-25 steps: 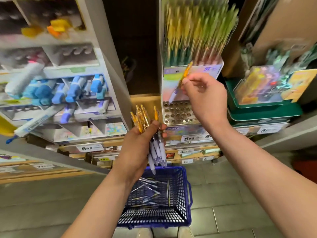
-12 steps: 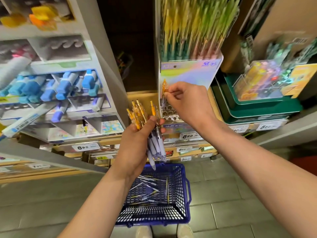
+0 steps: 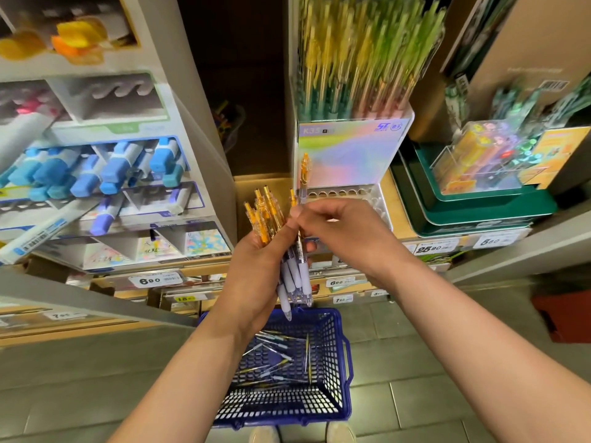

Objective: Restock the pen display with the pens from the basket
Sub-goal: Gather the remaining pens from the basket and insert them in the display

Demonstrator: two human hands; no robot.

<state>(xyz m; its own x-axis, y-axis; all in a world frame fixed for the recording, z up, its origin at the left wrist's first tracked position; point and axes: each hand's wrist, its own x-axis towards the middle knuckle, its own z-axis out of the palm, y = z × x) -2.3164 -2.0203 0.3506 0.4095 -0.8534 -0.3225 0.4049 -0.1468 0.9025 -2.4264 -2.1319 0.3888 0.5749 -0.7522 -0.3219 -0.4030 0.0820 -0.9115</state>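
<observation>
My left hand [image 3: 252, 276] is shut on a bundle of orange pens [image 3: 267, 215] with lilac grips, held upright in front of the shelf. My right hand [image 3: 342, 231] is at the top of that bundle, its thumb and fingertips pinched on one orange pen there. The pen display [image 3: 371, 195] has a perforated tray below a holographic card; one orange pen [image 3: 304, 174] stands in a hole at its left end. Its upper tier is full of yellow, green and pink pens [image 3: 361, 55]. On the floor below, the blue basket [image 3: 347, 362] holds several loose pens [image 3: 278, 356].
A white rack of blue markers [image 3: 112, 167] stands to the left, a dark gap beside it. Green trays with a clear box [image 3: 479, 209] sit right of the display. Price tags [image 3: 150, 280] line the shelf edges. Shoe tips [image 3: 262, 436] show below the basket.
My right hand set an orange pen into the tray's left end, let it go, and came down to the bundle in my left hand.
</observation>
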